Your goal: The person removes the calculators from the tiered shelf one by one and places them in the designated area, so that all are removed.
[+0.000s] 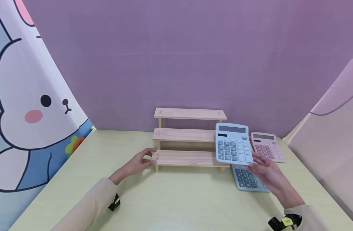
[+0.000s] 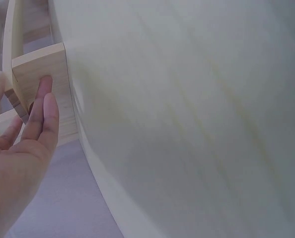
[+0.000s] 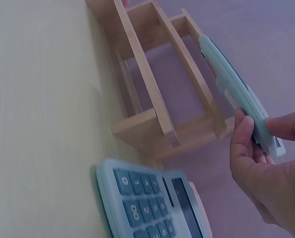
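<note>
A three-tier wooden display stand (image 1: 191, 156) stands on the table, and my left hand (image 1: 139, 164) grips the left end of its lowest step. In the left wrist view, fingertips (image 2: 49, 106) rest against the wooden end support. My right hand (image 1: 270, 175) pinches a light blue calculator (image 1: 232, 144) by its lower right corner, thumb on one face and fingers on the other. This calculator is raised, tilted with keys facing me, in front of the stand's right end. The right wrist view shows its edge (image 3: 237, 89) apart from the tabletop.
Another blue calculator (image 1: 249, 183) lies on the table (image 1: 176, 199) below the raised one, partly hidden by it and my right hand. Behind it to the right is a pink calculator (image 1: 269, 148). A purple backdrop (image 1: 191, 64) rises behind the stand.
</note>
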`<state>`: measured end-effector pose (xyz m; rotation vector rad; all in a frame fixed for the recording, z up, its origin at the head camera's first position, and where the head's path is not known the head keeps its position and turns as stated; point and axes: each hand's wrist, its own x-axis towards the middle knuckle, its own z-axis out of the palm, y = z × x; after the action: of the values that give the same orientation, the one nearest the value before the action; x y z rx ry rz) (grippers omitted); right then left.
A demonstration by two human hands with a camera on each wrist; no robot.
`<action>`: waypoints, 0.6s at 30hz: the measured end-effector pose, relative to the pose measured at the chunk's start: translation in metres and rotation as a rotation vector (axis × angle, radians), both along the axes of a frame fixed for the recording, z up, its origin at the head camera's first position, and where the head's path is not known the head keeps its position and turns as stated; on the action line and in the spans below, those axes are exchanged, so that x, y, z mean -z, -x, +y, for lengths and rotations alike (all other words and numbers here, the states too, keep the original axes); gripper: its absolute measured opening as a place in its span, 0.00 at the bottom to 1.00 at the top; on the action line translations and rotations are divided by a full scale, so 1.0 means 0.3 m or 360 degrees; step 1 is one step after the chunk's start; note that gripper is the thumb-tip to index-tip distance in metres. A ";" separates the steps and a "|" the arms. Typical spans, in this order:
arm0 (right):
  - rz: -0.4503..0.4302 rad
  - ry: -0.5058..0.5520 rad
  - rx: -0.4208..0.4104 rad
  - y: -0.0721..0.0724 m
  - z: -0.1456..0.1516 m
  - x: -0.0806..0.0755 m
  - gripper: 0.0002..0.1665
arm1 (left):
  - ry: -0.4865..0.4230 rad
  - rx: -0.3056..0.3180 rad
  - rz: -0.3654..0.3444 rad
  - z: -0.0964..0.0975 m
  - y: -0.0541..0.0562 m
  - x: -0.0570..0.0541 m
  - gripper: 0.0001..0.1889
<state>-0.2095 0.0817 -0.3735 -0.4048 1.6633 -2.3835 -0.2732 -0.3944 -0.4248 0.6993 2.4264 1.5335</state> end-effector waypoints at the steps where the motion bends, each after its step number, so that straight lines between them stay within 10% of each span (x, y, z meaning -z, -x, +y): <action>1: 0.0010 0.0017 -0.0007 -0.002 0.011 0.002 0.21 | -0.0003 -0.0003 -0.0007 0.000 -0.002 -0.002 0.29; 18: 0.0162 0.0252 -0.0210 -0.026 0.182 0.048 0.27 | -0.0013 -0.0014 -0.0028 0.007 -0.005 -0.005 0.29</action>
<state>-0.2016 0.1363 -0.3880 -0.6521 1.4418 -2.4404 -0.2716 -0.3923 -0.4233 0.6750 2.4151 1.5473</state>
